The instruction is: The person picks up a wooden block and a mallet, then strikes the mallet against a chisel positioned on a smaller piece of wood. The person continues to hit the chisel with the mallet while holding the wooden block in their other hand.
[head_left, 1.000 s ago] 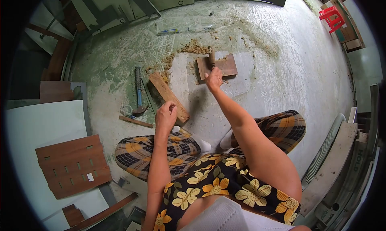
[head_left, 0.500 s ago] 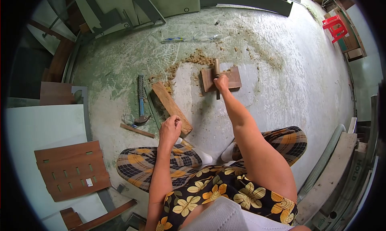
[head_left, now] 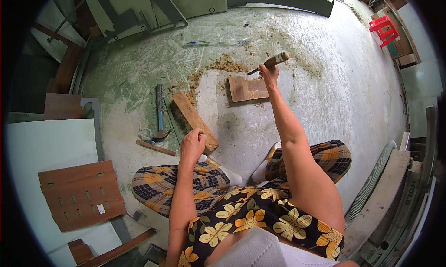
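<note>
My right hand (head_left: 269, 75) grips a chisel (head_left: 277, 59) near where the blade meets the wooden handle. The handle points up to the right, and the blade slants down to the left over a small brown board (head_left: 246, 89). The board lies flat on the floor, with a notch in its far edge. My left hand (head_left: 193, 144) is curled in a loose fist beside the near end of a longer wooden block (head_left: 193, 116); nothing shows between its fingers. A hammer (head_left: 160, 113) with a blue and dark handle lies left of the block.
Wood shavings (head_left: 223, 64) are scattered beyond the board. A thin wood strip (head_left: 155, 147) lies near the hammer. At left is a slotted brown panel (head_left: 81, 192) on a white board (head_left: 55, 141). A ribbed hose (head_left: 371, 185) runs along the right, and a red stool (head_left: 384, 31) stands at far right.
My right hand has lifted the chisel off the board and swung its handle from pointing away to pointing right. My left hand stays curled in about the same place.
</note>
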A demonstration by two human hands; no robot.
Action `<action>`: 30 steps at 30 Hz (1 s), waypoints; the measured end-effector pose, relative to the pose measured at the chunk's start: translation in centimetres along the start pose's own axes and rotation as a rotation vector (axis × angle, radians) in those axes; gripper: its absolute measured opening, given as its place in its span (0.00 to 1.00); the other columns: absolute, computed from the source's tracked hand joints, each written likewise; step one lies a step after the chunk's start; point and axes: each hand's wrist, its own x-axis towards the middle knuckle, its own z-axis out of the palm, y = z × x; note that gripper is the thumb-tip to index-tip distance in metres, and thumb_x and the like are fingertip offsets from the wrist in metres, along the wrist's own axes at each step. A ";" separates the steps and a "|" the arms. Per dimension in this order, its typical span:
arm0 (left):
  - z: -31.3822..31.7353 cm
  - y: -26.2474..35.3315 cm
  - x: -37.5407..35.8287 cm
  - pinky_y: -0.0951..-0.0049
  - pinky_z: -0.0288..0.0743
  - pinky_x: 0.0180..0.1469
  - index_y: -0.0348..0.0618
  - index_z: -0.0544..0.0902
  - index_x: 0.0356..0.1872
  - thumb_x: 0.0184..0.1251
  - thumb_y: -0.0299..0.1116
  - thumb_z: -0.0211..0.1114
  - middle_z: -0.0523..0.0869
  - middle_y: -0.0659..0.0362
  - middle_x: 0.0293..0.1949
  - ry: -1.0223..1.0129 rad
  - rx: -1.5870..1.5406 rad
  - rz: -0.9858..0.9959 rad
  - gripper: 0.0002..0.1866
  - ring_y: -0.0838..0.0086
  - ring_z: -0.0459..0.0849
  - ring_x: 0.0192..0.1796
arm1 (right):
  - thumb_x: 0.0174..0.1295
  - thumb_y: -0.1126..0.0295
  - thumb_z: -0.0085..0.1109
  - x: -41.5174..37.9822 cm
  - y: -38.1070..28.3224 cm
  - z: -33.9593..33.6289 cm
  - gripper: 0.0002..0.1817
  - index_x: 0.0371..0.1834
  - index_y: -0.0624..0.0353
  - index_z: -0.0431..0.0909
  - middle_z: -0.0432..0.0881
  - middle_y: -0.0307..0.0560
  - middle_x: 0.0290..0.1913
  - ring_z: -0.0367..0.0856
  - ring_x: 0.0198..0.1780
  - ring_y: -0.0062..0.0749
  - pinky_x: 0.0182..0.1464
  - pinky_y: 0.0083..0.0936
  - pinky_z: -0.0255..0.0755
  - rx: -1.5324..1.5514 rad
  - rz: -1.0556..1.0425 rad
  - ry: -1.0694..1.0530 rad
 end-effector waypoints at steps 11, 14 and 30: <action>-0.1 0.3 0.2 0.58 0.76 0.43 0.36 0.80 0.39 0.62 0.32 0.62 0.85 0.47 0.34 -0.023 0.043 0.008 0.10 0.52 0.84 0.40 | 0.46 0.61 0.64 -6.0 0.1 0.2 0.11 0.27 0.57 0.81 0.83 0.48 0.26 0.83 0.32 0.41 0.38 0.37 0.75 -0.581 -0.008 -0.016; -0.2 0.4 0.4 0.57 0.76 0.44 0.36 0.80 0.39 0.61 0.32 0.62 0.86 0.47 0.35 -0.023 0.049 0.004 0.10 0.51 0.84 0.41 | 0.46 0.61 0.63 -7.6 0.7 -0.8 0.13 0.29 0.59 0.80 0.83 0.50 0.27 0.83 0.32 0.41 0.38 0.38 0.75 -0.622 -0.019 -0.052; 0.6 -0.9 -0.8 0.59 0.77 0.46 0.36 0.81 0.42 0.60 0.35 0.62 0.86 0.46 0.40 -0.074 0.162 0.023 0.14 0.53 0.85 0.43 | 0.49 0.63 0.62 -13.2 1.0 -6.8 0.11 0.26 0.59 0.82 0.83 0.41 0.24 0.81 0.22 0.26 0.25 0.26 0.73 -0.507 0.053 -0.164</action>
